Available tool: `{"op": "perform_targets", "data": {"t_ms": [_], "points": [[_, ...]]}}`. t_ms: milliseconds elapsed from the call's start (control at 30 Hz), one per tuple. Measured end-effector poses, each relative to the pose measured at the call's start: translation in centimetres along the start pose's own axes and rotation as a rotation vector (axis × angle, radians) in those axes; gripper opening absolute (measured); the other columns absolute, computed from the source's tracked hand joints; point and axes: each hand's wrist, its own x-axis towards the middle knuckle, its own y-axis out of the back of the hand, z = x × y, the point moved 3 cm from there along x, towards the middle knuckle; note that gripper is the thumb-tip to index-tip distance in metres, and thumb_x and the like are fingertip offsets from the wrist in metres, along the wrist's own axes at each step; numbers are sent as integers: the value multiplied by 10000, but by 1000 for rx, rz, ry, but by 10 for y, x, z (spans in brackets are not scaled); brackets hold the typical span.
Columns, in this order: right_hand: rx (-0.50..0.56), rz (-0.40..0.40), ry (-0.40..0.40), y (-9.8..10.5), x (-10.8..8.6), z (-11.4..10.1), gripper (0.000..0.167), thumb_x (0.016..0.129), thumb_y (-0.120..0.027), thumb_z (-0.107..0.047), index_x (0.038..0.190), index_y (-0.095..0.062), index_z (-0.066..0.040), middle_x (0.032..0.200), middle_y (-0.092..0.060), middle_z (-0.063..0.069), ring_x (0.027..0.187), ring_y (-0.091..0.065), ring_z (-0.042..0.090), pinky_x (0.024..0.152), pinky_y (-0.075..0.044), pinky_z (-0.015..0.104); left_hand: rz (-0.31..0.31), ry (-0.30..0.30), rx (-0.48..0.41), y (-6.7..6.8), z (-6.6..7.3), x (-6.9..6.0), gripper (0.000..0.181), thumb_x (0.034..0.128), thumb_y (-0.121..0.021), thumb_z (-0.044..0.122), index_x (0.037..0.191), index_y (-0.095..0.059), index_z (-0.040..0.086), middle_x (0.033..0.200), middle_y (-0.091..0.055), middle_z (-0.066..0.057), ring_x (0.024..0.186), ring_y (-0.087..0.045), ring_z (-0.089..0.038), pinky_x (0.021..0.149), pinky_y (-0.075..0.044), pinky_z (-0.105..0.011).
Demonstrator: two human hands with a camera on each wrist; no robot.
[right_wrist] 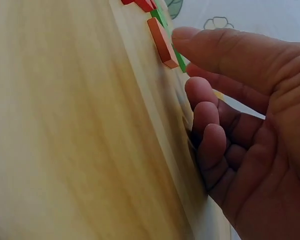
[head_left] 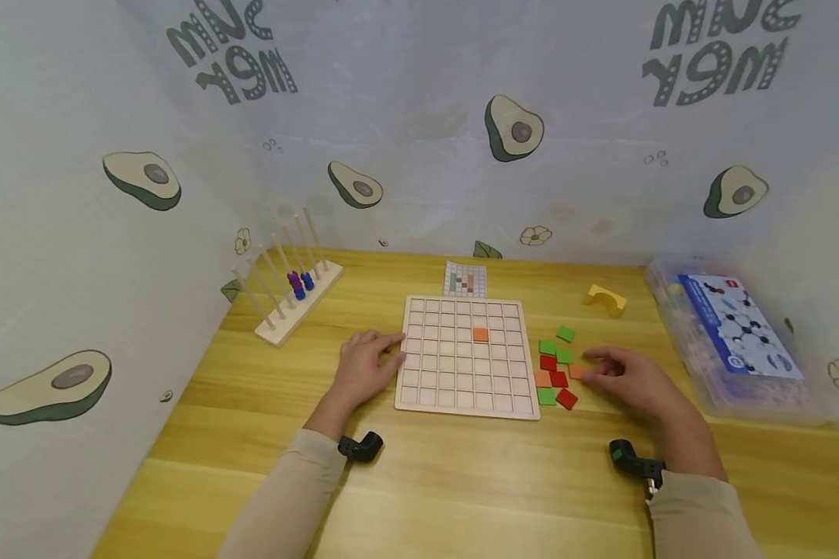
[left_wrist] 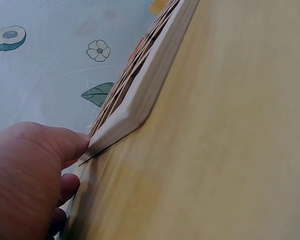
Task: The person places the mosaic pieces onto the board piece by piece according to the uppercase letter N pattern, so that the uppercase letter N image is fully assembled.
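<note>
A square wooden grid board (head_left: 467, 412) lies mid-table, with one orange tile (head_left: 480, 335) in a cell. My left hand (head_left: 363, 366) touches its left edge with extended thumb and index finger; the left wrist view shows the thumb (left_wrist: 72, 145) against the edge. Right of the board are loose green, red and orange tiles, including a green tile (head_left: 565, 333) and a red tile (head_left: 566, 399). My right hand (head_left: 632, 379) is just right of an orange tile (right_wrist: 163, 44), its thumb and fingers parted and nothing held between them.
A small printed grid card (head_left: 465, 279) lies behind the board. At the back left is a wooden peg stand (head_left: 301, 307) with blue and purple beads. A yellow arch block (head_left: 607, 300) and a clear plastic case (head_left: 713, 380) are toward the right.
</note>
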Motion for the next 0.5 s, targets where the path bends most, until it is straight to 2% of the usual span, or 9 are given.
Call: {"op": "perform_targets", "data": {"t_ms": [167,300,500], "points": [[-30,-31,25,-1,4,-5,536,954,-716,-363,1361,-599,-35,1050,-613,90,875,-522,216,724,-434,297,16,0,-11,0,-2,1,390,984,-655,365,1354,-681,241,1096,-673,-17,1001,-533,-225,922,-365,-447],[-28,-26,31,-2,5,-6,506,961,-710,-337,1350,-605,-30,1046,-608,95,875,-521,220,728,-436,304,36,-14,-18,1,-2,1,389,974,-670,356,1341,-690,229,1074,-675,-21,981,-533,-229,905,-367,-449],[-42,-24,33,-3,4,-4,491,964,-704,-334,1339,-613,-31,1036,-603,93,870,-517,219,729,-432,304,19,-6,-10,0,-1,2,393,981,-661,381,1351,-684,248,1107,-680,-20,1005,-531,-222,897,-361,-426]]}}
